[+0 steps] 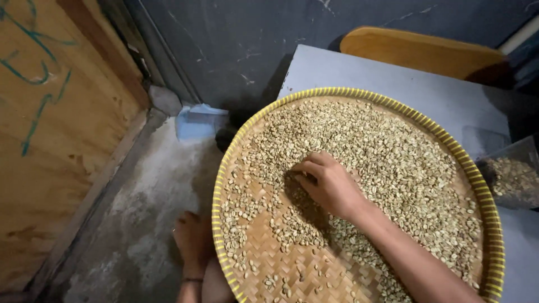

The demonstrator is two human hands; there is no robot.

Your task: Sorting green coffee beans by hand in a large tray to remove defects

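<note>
Pale greenish-tan beans (387, 163) lie spread in a loose layer across a round woven bamboo tray (292, 269) with a yellow rim, thick over its far and right parts and thinning to bare weave on the near left. Your right hand (328, 184) is down in the middle of them, palm downward, fingers (307, 167) curled and drawn together with the tips pressed into the beans at the edge of the thin patch. It is a loose, half-closed claw on the beans, and you cannot tell from here whether any bean is actually pinched between the tips. Your forearm runs back across the tray toward the lower right corner.

Your left hand (193, 238) is down below the tray's left rim, beside or just under the edge, with a dark band at the wrist. The tray hides the fingers, so whether it grips the rim or just rests there cannot be told.

The tray sits on a pale grey table (359, 73), overhanging its left edge. On the right of the table a clear plastic bag (514, 177) holds more of the same beans. Behind the table is a yellowish wooden board (421, 53) against a dark wall. Down on the left, a rough concrete floor (151, 196), a light blue dustpan-like scoop (196, 120), and a plywood panel (56, 140).
</note>
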